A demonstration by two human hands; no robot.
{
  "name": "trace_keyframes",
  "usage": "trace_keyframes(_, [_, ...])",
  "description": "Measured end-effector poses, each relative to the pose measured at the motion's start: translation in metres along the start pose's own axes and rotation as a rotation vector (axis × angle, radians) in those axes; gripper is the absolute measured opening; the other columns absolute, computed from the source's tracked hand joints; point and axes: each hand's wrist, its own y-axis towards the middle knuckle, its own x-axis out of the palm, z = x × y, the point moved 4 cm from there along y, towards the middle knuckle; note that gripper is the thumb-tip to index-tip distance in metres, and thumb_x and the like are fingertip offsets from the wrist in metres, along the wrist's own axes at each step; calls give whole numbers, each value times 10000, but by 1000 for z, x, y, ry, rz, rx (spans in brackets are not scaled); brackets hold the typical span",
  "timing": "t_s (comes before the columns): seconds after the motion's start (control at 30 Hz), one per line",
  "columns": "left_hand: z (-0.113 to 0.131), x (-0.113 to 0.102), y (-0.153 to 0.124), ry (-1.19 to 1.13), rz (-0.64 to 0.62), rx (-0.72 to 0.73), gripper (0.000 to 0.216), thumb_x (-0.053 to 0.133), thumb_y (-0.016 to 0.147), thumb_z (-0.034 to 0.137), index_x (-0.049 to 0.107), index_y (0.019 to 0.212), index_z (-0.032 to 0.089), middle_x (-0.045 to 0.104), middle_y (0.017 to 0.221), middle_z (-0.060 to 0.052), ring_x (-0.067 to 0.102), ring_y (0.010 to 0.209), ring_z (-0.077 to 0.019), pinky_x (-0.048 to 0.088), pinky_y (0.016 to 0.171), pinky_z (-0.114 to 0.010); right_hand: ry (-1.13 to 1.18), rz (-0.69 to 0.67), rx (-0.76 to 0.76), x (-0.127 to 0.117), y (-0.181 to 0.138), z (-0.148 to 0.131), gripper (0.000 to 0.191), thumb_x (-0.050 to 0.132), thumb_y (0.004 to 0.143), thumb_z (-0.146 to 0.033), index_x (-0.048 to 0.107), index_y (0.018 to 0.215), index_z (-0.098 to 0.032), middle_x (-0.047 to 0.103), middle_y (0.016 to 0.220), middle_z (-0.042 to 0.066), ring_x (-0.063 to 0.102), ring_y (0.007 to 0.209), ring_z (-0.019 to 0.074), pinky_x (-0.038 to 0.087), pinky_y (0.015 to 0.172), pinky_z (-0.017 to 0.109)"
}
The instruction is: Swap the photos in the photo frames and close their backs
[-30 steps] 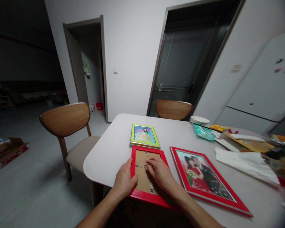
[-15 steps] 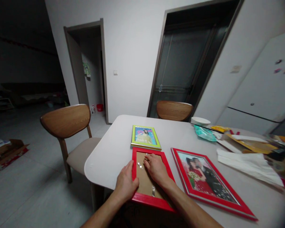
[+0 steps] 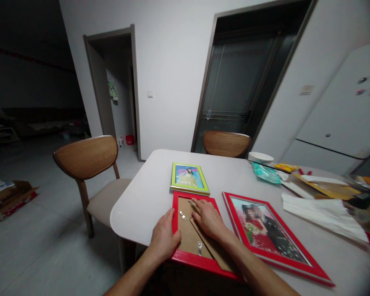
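A small red picture frame (image 3: 193, 263) lies face down at the near edge of the white table (image 3: 148, 197), its brown backing board (image 3: 188, 236) with small metal clips showing. My left hand (image 3: 164, 238) lies flat on the frame's left side, fingers stretched out. My right hand (image 3: 209, 218) rests on the upper right of the backing, fingertips at a clip near the top edge, with the folding stand of the backing under it. A green framed photo (image 3: 188, 178) lies just beyond. A large red framed photo (image 3: 271, 236) lies face up to the right.
Wooden chairs stand at the table's left (image 3: 88, 158) and far side (image 3: 226, 143). A white bowl (image 3: 259, 157), a teal packet (image 3: 265, 172), white paper (image 3: 322, 213) and other clutter fill the table's right. A cardboard box (image 3: 9, 195) sits on the floor at left.
My right hand has slid up the backing from its middle towards the top edge, and the brown stand now shows below it. My left hand has stayed on the frame's left side.
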Motion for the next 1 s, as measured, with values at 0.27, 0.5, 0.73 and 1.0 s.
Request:
trace_keyframes(0.27, [0, 2, 0, 25, 4, 14, 592, 466, 655, 162, 337, 1231, 130, 404, 1265, -71, 370, 1139, -200, 249, 977, -281, 307, -295, -275, -20, -61, -15, 199, 542, 653, -190, 644, 814, -249, 458, 1166, 36, 406, 1098, 182, 308, 930, 346])
trace_keyframes(0.5, [-3, 3, 0, -17, 16, 3, 604, 475, 630, 145, 353, 1221, 163, 414, 1258, -55, 374, 1140, -187, 245, 981, -276, 267, -120, -246, -9, -61, -12, 180, 518, 690, -225, 635, 827, -222, 496, 1114, 61, 442, 1043, 183, 341, 892, 342])
trace_keyframes(0.73, [-2, 2, -1, 15, 15, 12, 599, 469, 655, 168, 333, 1236, 133, 400, 1268, -71, 362, 1148, -197, 238, 983, -273, 103, -53, -43, -13, -57, -2, 347, 509, 659, -265, 568, 991, -183, 563, 941, 89, 504, 878, 207, 386, 777, 329])
trace_keyframes(1.0, [6, -1, -1, -63, -11, -40, 462, 540, 650, 268, 504, 1084, 115, 382, 1272, -123, 332, 1166, -240, 225, 981, -329, 155, 29, -8, -21, -52, -2, 391, 472, 606, -167, 564, 985, -142, 576, 924, 90, 499, 901, 197, 369, 829, 316])
